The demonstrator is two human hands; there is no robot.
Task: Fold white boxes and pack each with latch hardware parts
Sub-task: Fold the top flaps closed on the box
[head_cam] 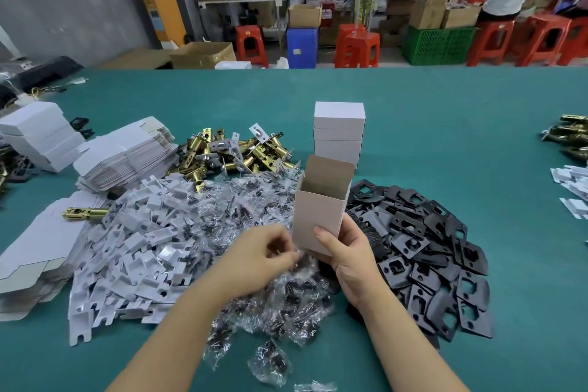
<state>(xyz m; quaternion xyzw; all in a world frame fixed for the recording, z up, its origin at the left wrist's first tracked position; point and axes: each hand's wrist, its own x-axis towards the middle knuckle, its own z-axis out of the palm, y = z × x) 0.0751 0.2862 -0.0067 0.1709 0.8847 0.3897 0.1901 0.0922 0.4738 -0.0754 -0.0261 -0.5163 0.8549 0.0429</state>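
Note:
My right hand grips an upright white box near its bottom, the top flap standing open. My left hand sits just left of the box, its fingers pinching a small clear screw bag from the pile of bagged screws. Brass latches lie heaped behind that pile. Black strike plates spread out to the right. White plastic inserts cover the table to the left. A stack of closed white boxes stands behind the held box.
Flat unfolded box blanks are stacked at the left, with more blanks and a lone brass latch on them. The green table holds more latches at the right edge. Stools, crates and a person stand beyond.

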